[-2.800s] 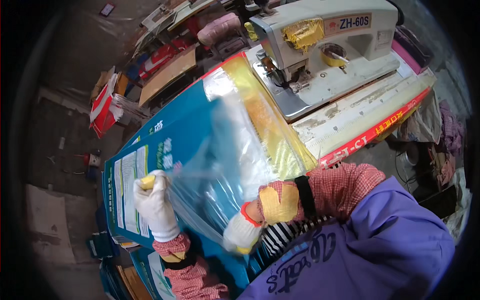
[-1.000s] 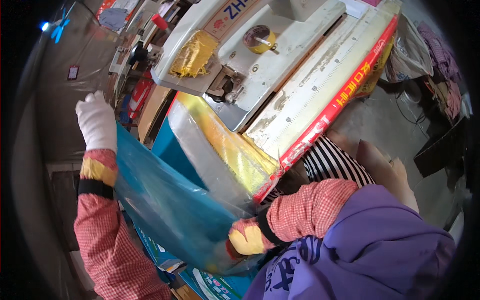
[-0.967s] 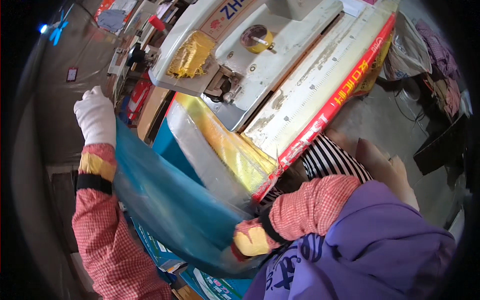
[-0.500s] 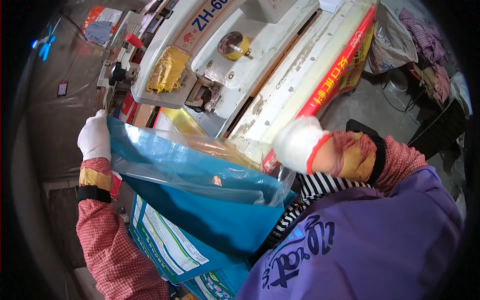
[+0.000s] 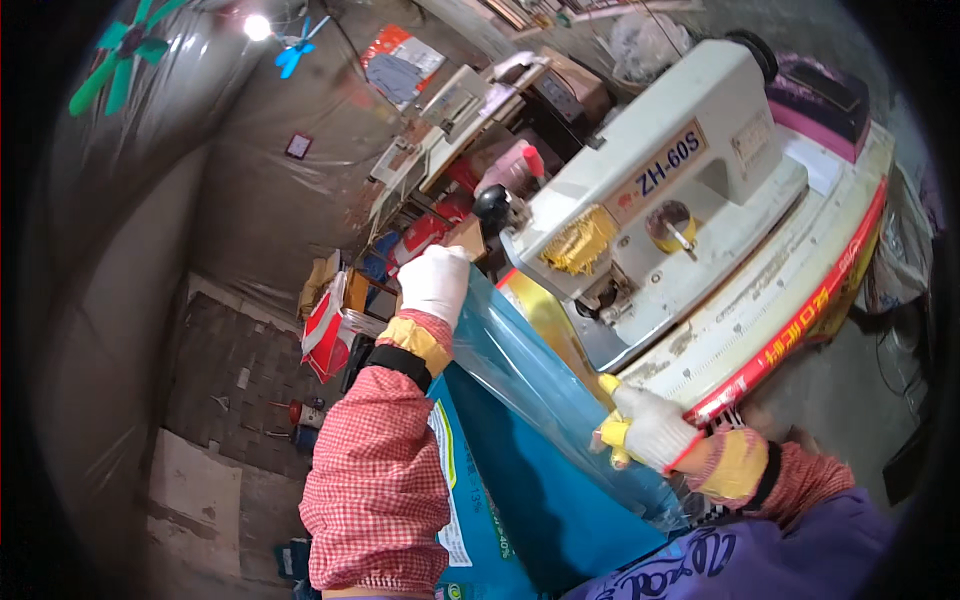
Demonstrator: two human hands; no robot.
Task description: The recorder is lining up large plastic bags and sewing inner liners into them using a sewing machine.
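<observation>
A blue plastic sack (image 5: 540, 450) with a clear inner liner (image 5: 520, 375) hangs tilted in front of me, its mouth edge running from upper left to lower right. My left hand (image 5: 436, 284), in a white knitted glove, is closed around the sack's upper left corner. My right hand (image 5: 648, 428) wears a white glove with yellow fingertips. It rests at the liner's edge farther right, thumb apart from the bent fingers. Just beyond the sack stands a grey-white industrial sewing machine (image 5: 640, 190) with a yellow-edged roll (image 5: 668, 228) on its spindle.
The machine sits on a worn pale table (image 5: 720, 350) edged with red tape. A black knob (image 5: 492, 208) juts out near my left hand. Behind lie a cluttered bench (image 5: 455, 150) and a red-and-white bag (image 5: 325, 335). A clear plastic bag (image 5: 900, 250) hangs at the right.
My view has swung left and up. My right hand, blurred and raised over the table edge before, is now down at the sack's mouth. The left hand keeps its hold on the corner.
</observation>
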